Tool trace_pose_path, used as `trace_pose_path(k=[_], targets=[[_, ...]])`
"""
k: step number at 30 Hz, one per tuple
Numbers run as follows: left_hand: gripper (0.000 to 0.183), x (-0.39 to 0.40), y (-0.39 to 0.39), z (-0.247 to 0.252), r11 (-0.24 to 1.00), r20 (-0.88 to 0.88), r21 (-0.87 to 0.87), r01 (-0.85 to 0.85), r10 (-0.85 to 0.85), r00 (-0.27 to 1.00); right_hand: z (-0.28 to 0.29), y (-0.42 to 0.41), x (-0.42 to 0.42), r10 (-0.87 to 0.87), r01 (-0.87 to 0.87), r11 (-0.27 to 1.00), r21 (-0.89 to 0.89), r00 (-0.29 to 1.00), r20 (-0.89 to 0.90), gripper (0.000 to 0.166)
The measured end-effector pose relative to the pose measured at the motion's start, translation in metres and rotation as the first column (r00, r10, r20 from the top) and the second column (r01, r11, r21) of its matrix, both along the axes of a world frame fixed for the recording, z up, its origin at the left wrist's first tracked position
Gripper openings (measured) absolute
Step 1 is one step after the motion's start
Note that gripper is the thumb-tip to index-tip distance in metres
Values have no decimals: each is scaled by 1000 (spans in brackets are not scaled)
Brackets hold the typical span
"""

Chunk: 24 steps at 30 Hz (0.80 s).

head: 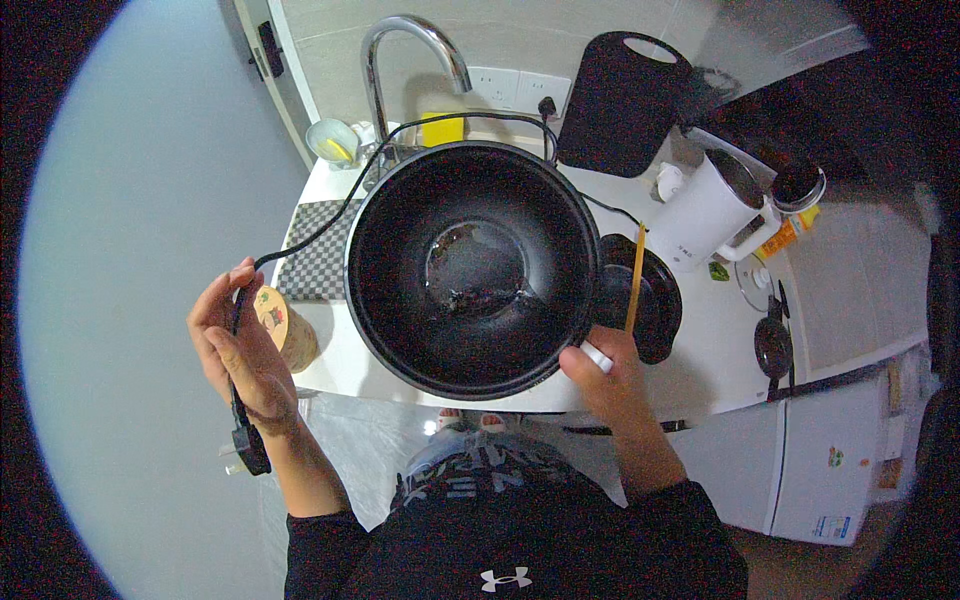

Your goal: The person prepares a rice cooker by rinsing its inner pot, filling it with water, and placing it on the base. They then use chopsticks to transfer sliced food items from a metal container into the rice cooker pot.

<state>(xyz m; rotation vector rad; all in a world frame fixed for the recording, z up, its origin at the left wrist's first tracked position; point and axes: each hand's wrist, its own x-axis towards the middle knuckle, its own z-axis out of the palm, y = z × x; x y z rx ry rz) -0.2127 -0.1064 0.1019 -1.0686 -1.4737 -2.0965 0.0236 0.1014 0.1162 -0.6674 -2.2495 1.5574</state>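
A large round black cooking pot (480,187) is in front of me, its inside facing up with wet glints and a few specks on the bottom. At its lower right, my right hand (611,371) grips a white handle part (597,357). A thin yellow-brown stick (637,277), like a chopstick, extends from beside that hand; whether I hold it is unclear. My left hand (244,345) is closed around a black power cord (315,238), whose plug (251,450) dangles below the wrist. The cord passes behind the pot. Right of the pot lies a black base or tray (664,300), partly hidden.
A chrome faucet (409,26) arches behind the pot, near wall sockets (517,90). A black cutting board (622,112) leans at the wall. Rightward stand a white jug (694,217), a glass lid (750,289) and a small black pan (772,349). A patterned tub (296,334) sits left.
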Motion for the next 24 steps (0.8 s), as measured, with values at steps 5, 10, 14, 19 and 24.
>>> trace_pose_path(k=[5, 10, 14, 19, 24], targets=[[45, 10, 11, 11, 999, -11, 26, -25, 25, 1000, -2, -8, 10, -99, 99, 995, -13, 956, -277, 26], [46, 10, 12, 10, 998, -2, 56, -9, 9, 1000, 3, -7, 18, -85, 47, 983, -180, 974, -211, 37], [46, 10, 13, 9, 998, 27, 58, -1, 0, 1000, 9, -7, 21, -125, 123, 988, -94, 992, -13, 43], [45, 4, 10, 2, 999, 22, 40, 32, -33, 999, 9, -9, 7, -192, 191, 981, -25, 978, -86, 31], [42, -3, 11, -3, 997, 44, 28, 68, -69, 997, -3, 0, -10, -160, 156, 986, -56, 983, -89, 34]])
